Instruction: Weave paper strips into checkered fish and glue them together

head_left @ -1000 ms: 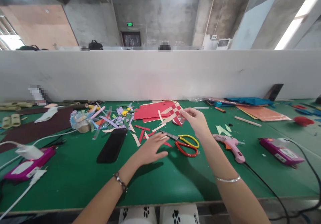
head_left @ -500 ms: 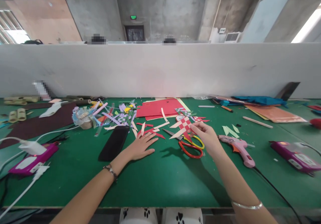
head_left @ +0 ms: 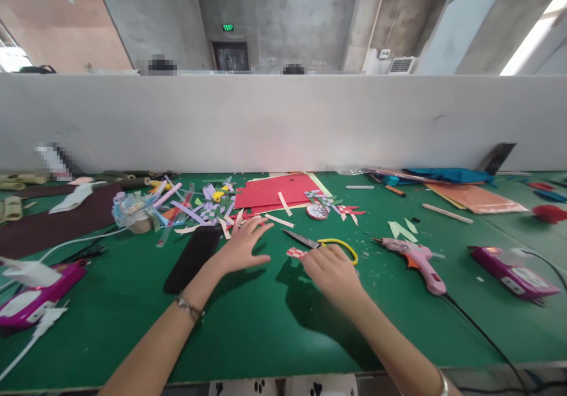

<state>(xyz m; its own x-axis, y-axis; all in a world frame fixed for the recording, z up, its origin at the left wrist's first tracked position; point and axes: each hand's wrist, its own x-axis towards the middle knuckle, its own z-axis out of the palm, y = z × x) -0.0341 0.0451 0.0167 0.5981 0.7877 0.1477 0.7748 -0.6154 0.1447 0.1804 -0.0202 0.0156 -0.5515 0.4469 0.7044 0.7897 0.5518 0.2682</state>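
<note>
My right hand (head_left: 334, 272) is closed on a red-and-white woven paper piece (head_left: 295, 253), whose checkered part sticks out to the left of my fingers. Just behind that hand lie scissors (head_left: 301, 239) with their blades pointing left; a yellow handle loop shows and the rest of the handle is covered. My left hand (head_left: 243, 245) is open, fingers spread, over the table beside a black phone (head_left: 194, 260). Pale and red paper strips (head_left: 224, 229) lie at its fingertips. Beyond the scissors are a round patterned disc (head_left: 317, 211) and another red-and-white woven piece (head_left: 349, 210).
Red paper sheets (head_left: 274, 192) lie at the back centre. To the right are a pink glue gun (head_left: 420, 259) with its cord, green paper scraps (head_left: 403, 230) and a purple power strip (head_left: 514, 273). On the left, a jar of colourful pieces (head_left: 139, 221) stands among purple strips and white cables.
My right hand has moved left and nearer to me with the woven paper piece, turning palm down. My left hand has lifted off the table a little. The view has shifted slightly.
</note>
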